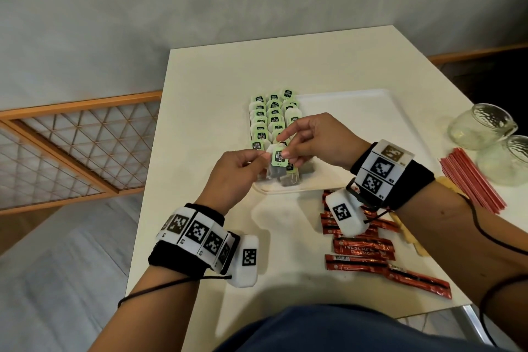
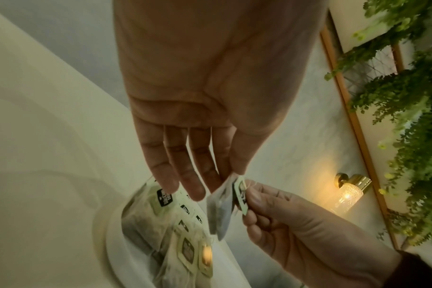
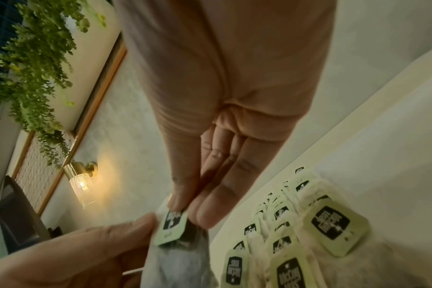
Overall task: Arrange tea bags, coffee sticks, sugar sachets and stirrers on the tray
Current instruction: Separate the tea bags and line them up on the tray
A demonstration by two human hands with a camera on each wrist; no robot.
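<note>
tea bag (image 1: 276,164) pinched at its top by left hand (image 1: 238,170) and right hand (image 1: 313,141) fingertips.

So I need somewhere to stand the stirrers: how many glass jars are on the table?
2. One glass jar lies tipped at the table's right edge beyond the red stirrers; the second jar sits just nearer, touching it, partly cut off by the frame.

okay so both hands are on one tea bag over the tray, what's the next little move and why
Probably lower the tea bag into the near end of the rows on the tray. Both the left hand and right hand pinch it just above that end, where loose bags lie unaligned.
</note>
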